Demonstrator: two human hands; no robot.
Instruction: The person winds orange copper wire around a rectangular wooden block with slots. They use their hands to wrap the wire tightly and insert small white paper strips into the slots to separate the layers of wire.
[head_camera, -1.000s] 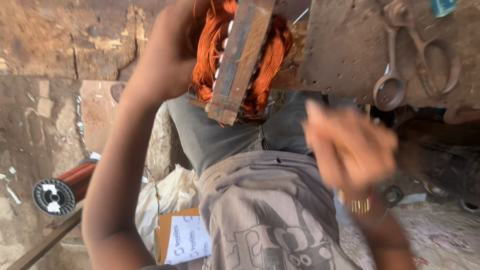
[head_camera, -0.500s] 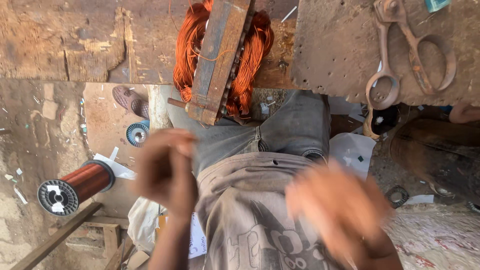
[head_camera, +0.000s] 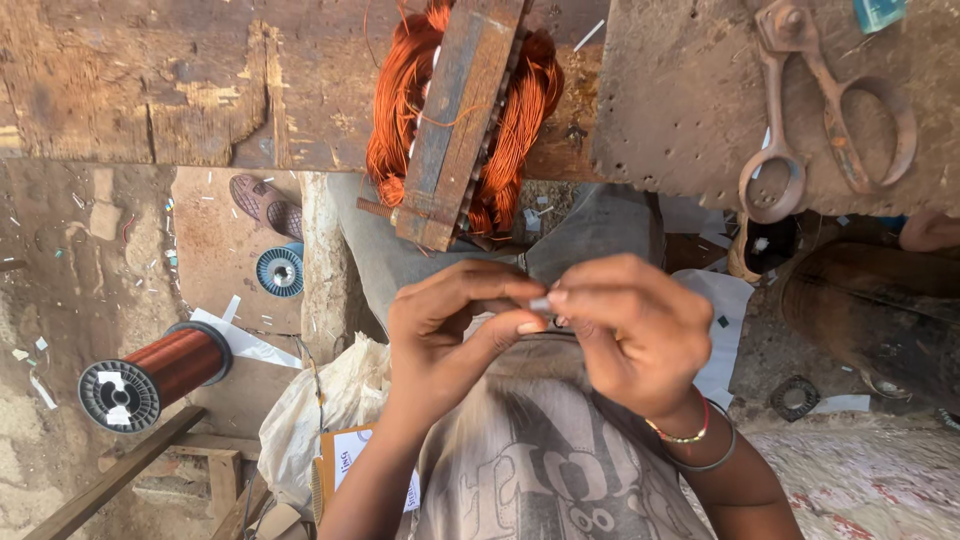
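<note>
Both hands have come together since the blurred frame before, just below the stator (head_camera: 455, 125) on the bench edge. My left hand (head_camera: 450, 335) and right hand (head_camera: 635, 335) pinch one small grey piece (head_camera: 540, 303) between fingertips. Rusty scissors (head_camera: 825, 110) lie right of the stator; a wire spool (head_camera: 150, 375) sits lower left.

- Wire coil (head_camera: 400, 110): bright orange copper, wound around a rusty brown and grey metal core (head_camera: 455, 120).
- Wire spool (head_camera: 150, 375): reddish-brown winding, grey flanges.
- Small reel (head_camera: 280, 271): blue.
- Scissors (head_camera: 815, 110): rust-brown.
- Shirt (head_camera: 560, 470): grey, dark printed graphic.
- Bracelets (head_camera: 695, 445): beaded red and yellow; plain dark band.
</note>
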